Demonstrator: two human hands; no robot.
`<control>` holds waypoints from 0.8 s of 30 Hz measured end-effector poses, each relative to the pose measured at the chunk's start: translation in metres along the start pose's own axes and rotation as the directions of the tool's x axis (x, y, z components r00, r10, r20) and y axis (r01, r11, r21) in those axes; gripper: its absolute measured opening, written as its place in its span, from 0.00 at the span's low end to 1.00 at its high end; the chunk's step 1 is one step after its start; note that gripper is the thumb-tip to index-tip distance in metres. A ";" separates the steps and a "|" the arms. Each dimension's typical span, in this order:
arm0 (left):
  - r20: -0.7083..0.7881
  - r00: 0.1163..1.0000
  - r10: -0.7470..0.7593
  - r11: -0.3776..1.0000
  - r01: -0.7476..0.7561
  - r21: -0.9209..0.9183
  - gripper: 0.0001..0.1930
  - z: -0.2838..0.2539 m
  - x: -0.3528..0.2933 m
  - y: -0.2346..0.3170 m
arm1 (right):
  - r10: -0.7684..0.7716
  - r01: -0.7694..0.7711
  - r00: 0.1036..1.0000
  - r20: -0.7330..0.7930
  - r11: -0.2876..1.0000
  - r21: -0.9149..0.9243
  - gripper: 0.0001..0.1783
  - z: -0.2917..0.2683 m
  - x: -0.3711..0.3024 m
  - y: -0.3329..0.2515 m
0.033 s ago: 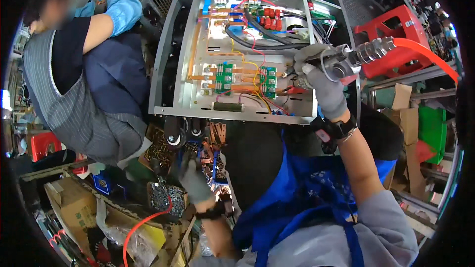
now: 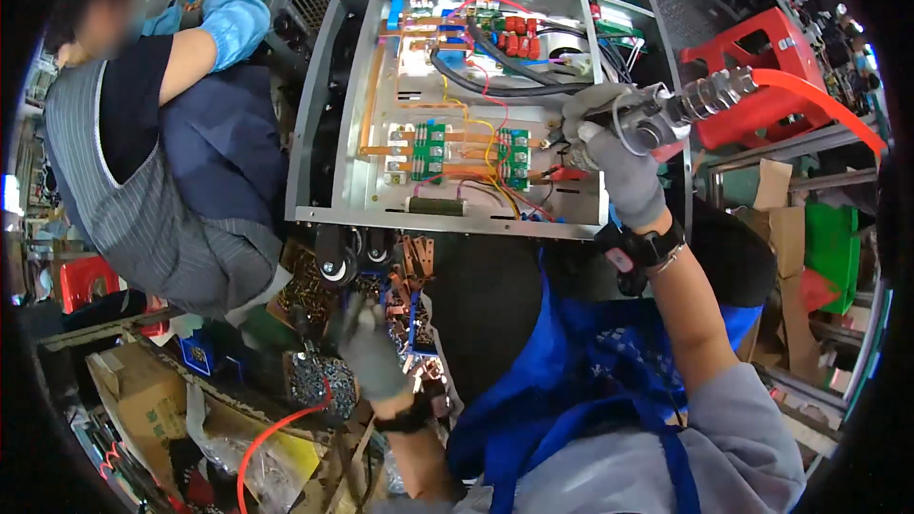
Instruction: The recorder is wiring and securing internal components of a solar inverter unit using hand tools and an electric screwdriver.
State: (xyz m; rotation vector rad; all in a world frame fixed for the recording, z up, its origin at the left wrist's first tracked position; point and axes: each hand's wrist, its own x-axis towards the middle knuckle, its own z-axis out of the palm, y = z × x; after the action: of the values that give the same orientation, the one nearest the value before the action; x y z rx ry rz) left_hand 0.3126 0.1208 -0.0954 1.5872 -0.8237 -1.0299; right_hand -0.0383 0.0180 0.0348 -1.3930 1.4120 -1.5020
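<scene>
My right hand [image 2: 624,167], in a grey glove, is wrapped round a metal air tool [image 2: 657,122] with an orange hose on its end. It is held over the right side of an open metal cabinet [image 2: 457,226], whose green circuit boards [image 2: 515,160] are joined by copper bars [image 2: 466,137]. Low on the left, my gloved left hand [image 2: 376,357] is below the cabinet's caster wheel [image 2: 335,268], beside parts trays. Its fingers are dark and blurred, so whether they hold anything cannot be made out. Small metal fasteners [image 2: 319,385] lie in a tray beside that hand.
At the left sits another person [image 2: 162,181] in a striped apron and blue sleeve covers. A red stool [image 2: 762,86] stands beyond my right hand. A cardboard box [image 2: 138,400] and a red hose [image 2: 249,452] are at lower left. A green bin [image 2: 831,257] is at far right.
My left hand has shifted slightly left. My right hand and the air tool have barely moved.
</scene>
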 end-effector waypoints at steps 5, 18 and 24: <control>0.270 0.746 0.609 0.760 -0.646 0.074 0.13 0.070 0.013 0.169 | -0.024 0.024 1.000 0.004 0.995 -0.099 0.12 0.000 0.001 0.001; 0.995 -0.014 -0.097 0.577 -0.816 0.045 0.10 0.298 0.095 0.130 | -0.230 0.217 0.971 -0.067 0.962 -0.168 0.07 -0.004 0.003 -0.006; 0.950 -0.312 -0.014 0.124 -0.943 -0.308 0.15 0.327 0.094 0.098 | -0.393 0.357 0.919 -0.014 0.849 -0.390 0.06 -0.010 -0.001 0.011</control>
State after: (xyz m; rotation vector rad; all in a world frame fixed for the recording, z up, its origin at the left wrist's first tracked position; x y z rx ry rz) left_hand 0.0488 -0.1122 -0.0554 0.1444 -3.1176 -0.5760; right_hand -0.0501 0.0198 0.0258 -1.9565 1.6207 -1.6030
